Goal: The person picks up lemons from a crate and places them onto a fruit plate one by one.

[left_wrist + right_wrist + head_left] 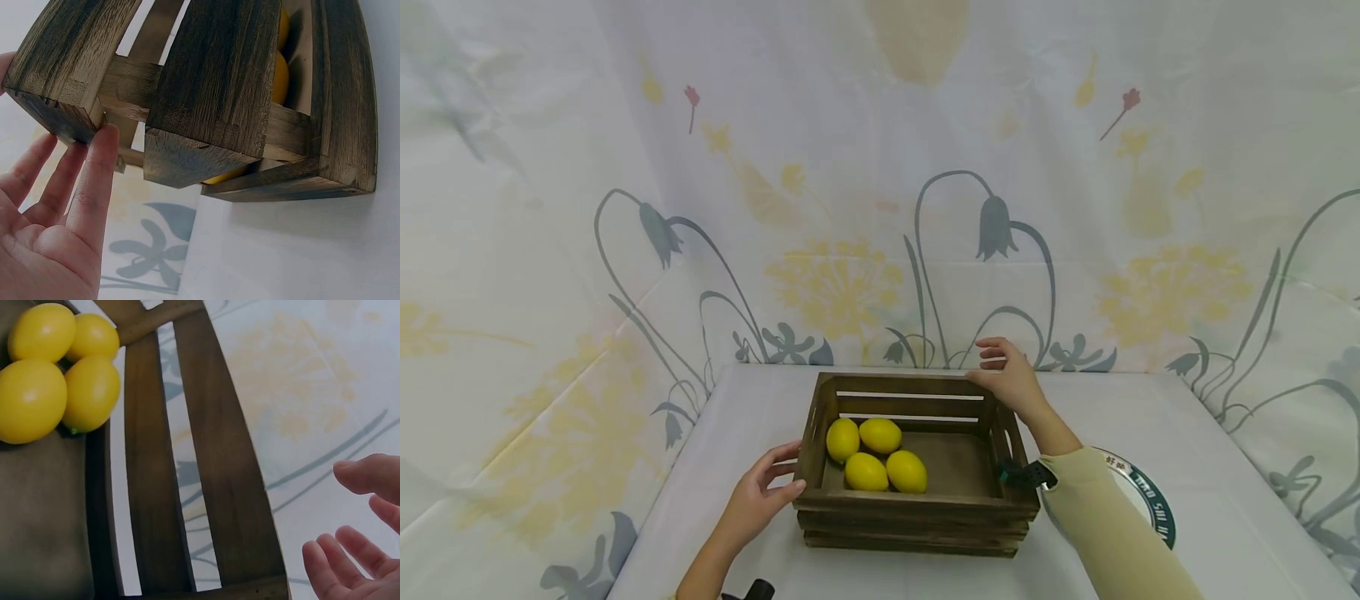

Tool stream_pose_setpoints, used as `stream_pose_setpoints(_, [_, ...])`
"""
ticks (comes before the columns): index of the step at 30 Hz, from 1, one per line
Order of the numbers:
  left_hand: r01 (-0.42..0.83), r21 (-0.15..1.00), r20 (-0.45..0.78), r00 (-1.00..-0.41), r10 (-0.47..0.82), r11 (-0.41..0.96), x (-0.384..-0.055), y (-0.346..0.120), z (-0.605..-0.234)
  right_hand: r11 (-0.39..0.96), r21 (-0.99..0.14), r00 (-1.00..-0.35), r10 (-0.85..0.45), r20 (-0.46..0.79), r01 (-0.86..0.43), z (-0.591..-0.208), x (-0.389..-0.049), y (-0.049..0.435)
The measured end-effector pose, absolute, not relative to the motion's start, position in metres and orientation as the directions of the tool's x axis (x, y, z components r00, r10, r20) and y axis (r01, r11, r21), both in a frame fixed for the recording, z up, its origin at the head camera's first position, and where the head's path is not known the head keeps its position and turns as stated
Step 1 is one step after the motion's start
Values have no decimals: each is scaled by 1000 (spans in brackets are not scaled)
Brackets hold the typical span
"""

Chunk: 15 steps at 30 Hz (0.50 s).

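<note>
A dark wooden slatted crate (917, 502) stands on the white table, with several yellow lemons (867, 472) grouped in its left half. My left hand (763, 493) is at the crate's left side, fingertips touching its front left corner. In the left wrist view, those fingers (94, 187) reach out fairly straight against the end of a slat (62, 69). My right hand (1009, 379) is raised by the back right corner, fingers loosely bent and holding nothing. The right wrist view shows this hand (356, 550) apart from the crate's slatted side (219, 456).
Right of the crate lies a round plate (1163, 517) with a dark green lettered rim, partly hidden by my right sleeve (1105, 517). A white cloth (850, 125) with printed flowers hangs behind the table (1210, 467) and along its sides.
</note>
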<state>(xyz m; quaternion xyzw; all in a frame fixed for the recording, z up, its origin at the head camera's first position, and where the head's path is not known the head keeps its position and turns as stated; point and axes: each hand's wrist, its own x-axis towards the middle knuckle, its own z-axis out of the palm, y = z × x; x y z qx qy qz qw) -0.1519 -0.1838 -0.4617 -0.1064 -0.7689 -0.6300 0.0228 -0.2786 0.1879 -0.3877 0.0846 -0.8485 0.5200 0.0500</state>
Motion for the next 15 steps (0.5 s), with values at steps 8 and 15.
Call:
stream_pose_setpoints(8, [187,962,168,-979,111,197,-154,-184,-465,428,-878,-975,-151,165,-215,-391,-279,178])
stream_pose_setpoints(15, [179,964,158,-980,118,198,-155,-184,-465,423,-872,-964,-201,174,-245,-397,-282,174])
